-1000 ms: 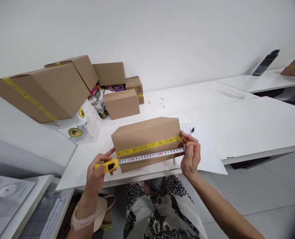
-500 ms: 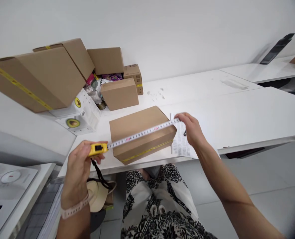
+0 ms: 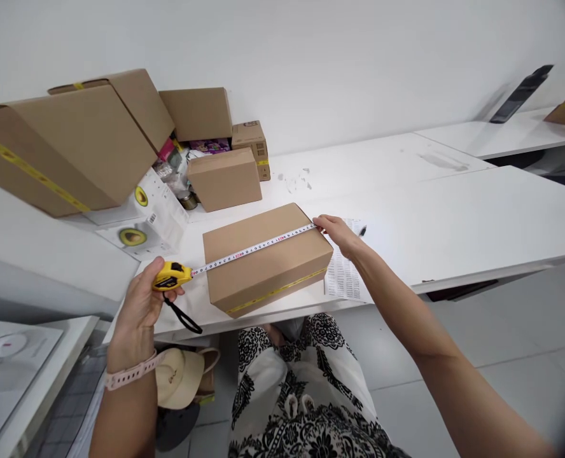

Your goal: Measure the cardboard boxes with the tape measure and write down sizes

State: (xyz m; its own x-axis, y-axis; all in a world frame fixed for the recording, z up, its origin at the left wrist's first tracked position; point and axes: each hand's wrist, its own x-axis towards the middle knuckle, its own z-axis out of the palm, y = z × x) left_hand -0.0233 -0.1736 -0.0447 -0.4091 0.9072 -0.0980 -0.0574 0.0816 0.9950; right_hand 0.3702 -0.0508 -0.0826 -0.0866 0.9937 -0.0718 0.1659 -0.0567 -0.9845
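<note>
A closed cardboard box (image 3: 268, 267) with yellow tape along its front side lies flat on the white table (image 3: 454, 222) in front of me. My left hand (image 3: 142, 305) is closed round a yellow tape measure case (image 3: 170, 277) to the left of the box. The white tape blade (image 3: 254, 247) runs across the box's top. My right hand (image 3: 337, 232) pinches the blade's end at the box's far right corner.
A printed sheet (image 3: 342, 273) and a pen (image 3: 361, 231) lie right of the box. Several cardboard boxes (image 3: 72, 140) and a white avocado-print package (image 3: 137, 219) are piled at the back left. A hat (image 3: 182, 378) sits under the table.
The box went from standing on edge to lying flat. The tape moved from its taped side up onto its top, and both hands followed with the tape still stretched.
</note>
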